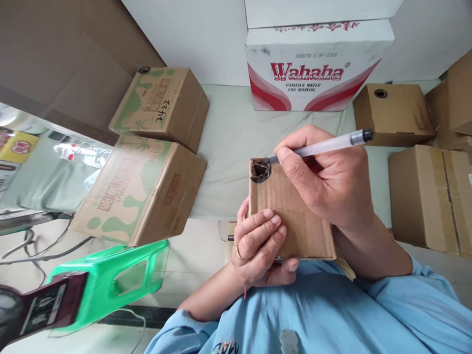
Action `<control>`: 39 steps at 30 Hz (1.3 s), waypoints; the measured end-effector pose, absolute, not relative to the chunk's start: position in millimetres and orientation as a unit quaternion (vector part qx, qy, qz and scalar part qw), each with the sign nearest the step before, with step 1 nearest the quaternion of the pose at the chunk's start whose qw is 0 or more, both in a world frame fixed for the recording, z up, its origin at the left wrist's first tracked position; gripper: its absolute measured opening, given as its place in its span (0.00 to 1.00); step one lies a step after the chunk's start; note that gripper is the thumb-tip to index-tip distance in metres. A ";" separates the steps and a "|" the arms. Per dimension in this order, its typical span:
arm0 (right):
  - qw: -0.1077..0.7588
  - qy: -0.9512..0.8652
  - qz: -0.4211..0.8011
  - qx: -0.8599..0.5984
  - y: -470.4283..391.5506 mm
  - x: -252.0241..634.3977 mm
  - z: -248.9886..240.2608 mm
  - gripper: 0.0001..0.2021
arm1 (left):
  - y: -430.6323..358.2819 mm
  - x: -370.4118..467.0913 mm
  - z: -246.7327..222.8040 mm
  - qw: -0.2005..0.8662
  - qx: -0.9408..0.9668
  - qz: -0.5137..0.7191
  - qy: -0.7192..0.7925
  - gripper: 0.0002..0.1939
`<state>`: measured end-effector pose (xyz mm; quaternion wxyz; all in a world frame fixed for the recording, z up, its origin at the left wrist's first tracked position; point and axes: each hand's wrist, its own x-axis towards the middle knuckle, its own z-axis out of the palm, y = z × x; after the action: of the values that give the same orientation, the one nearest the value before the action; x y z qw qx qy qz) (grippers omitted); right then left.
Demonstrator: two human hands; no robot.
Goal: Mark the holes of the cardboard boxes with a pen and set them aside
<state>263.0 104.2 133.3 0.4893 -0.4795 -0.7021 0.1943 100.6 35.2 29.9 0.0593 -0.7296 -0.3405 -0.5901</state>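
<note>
A small brown cardboard box [306, 231] is held close to my body, one flat face turned up. My left hand [260, 243] grips its lower left side, fingers over the face and thumb along the near edge. Near the top left corner of that face is a ragged hole [260, 170] with a blackened rim. My right hand [324, 177] pinches a clear-barrelled pen with a black end [332, 143]. The pen's tip is at the right edge of the blackened rim; whether it touches the cardboard I cannot tell.
Two printed coconut cartons [121, 187] are stacked at the left, beside a green plastic stool [110, 280]. A white Wahaha water carton [313, 69] stands at the back of the cloth-covered table [224, 132]. Brown boxes [424, 196] occupy the right; one [394, 110] has a dark-rimmed hole.
</note>
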 end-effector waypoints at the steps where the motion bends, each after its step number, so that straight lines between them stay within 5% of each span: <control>1: 0.487 -0.704 0.199 -0.478 104.6 263.3 133.3 0.14 | 35.4 100.9 30.2 0.058 -0.733 -0.588 -0.337 0.19; 16: 0.489 -0.705 0.198 -0.474 102.3 260.5 133.5 0.13 | 35.0 99.5 28.2 0.045 -0.730 -0.596 -0.331 0.19; 23: 0.678 -0.531 0.109 -0.496 100.5 287.1 98.9 0.10 | 36.5 97.1 32.8 0.035 -0.740 -0.596 -0.311 0.19; 25: 0.605 -0.566 0.041 -0.559 100.1 311.5 74.9 0.11 | 37.1 96.0 33.0 0.038 -0.741 -0.594 -0.311 0.19; 30: 0.064 -0.687 0.066 -0.721 80.9 342.6 27.7 0.08 | 38.3 95.8 33.0 0.042 -0.745 -0.597 -0.294 0.19; 32: -0.051 -0.677 0.129 -0.723 70.4 339.0 19.4 0.10 | 38.8 98.5 34.0 0.043 -0.744 -0.596 -0.299 0.19; 35: -0.044 -0.656 0.166 -0.735 55.0 339.7 10.6 0.18 | 40.7 105.4 36.2 0.029 -0.747 -0.589 -0.306 0.20; 39: 0.024 -0.582 0.043 -0.811 26.3 371.1 -8.1 0.32 | 47.2 114.5 36.0 0.009 -0.757 -0.586 -0.288 0.22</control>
<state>371.1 26.3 -8.1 0.0244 -0.8114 -0.5824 0.0435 114.5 47.2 36.0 0.0086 -0.7572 -0.2880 -0.5862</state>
